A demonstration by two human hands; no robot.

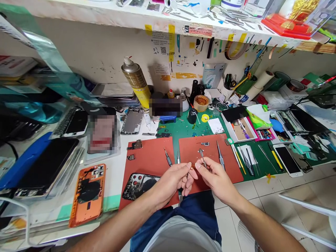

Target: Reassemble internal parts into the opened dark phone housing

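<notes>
Copper-coloured, probably light and fragile, wanting an edge grip, a small part (193, 167) is showing between the left hand (183, 176), pinching it, and the right hand (213, 171), pinching a metal piece (201, 153); beyond, a spray can (135, 81) is standing

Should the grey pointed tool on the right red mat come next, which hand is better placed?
Probably the right hand: the grey tool lies near it; the left hand is farther. Both seem busy with a small coppery part.
</notes>
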